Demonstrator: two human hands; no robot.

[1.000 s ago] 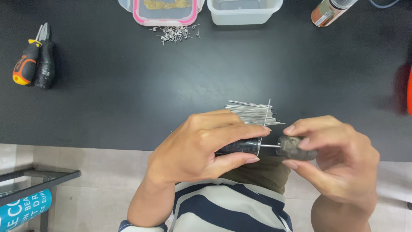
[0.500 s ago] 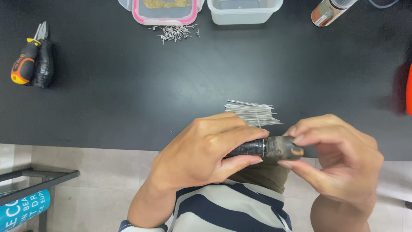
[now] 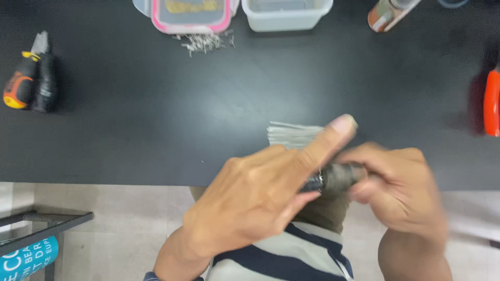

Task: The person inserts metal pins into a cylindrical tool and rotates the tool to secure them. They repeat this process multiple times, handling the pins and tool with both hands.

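Head view, looking down on a black table (image 3: 156, 119).

Left hand (image 3: 250, 200) at about 6 o'clock, fingers curled toward the palm, index finger lifted and pointing to 1 o'clock, thumb and lower fingers meeting at the near end of a small dark cylindrical part (image 3: 336, 177). Right hand (image 3: 403, 192) at 4 o'clock, blurred by motion, closed around the far end of that same part. A thin metal glint visible where the two grips meet, too blurred to tell what it is. Part held above the table's near edge, just over the lap, between both hands.

Just beyond the fingers, toward 12 o'clock of the hands, a bundle of thin metal pins (image 3: 291, 134) lying flat on the table, apparently untouched. At 11 o'clock of the frame, a loose scatter of small metal pieces (image 3: 205, 42) beside a pink-rimmed container (image 3: 191, 15); a clear plastic tub (image 3: 286, 13) next to it at 12 o'clock. At 9 o'clock, a screwdriver with an orange and black handle (image 3: 21, 86) next to a dark tool. At 3 o'clock, an orange-red handle (image 3: 491, 101) at the table's edge.

Progress, as a judgement: work on the held part under way, not finished; most of the pin bundle seemingly waiting, nothing set aside as complete anywhere in sight.
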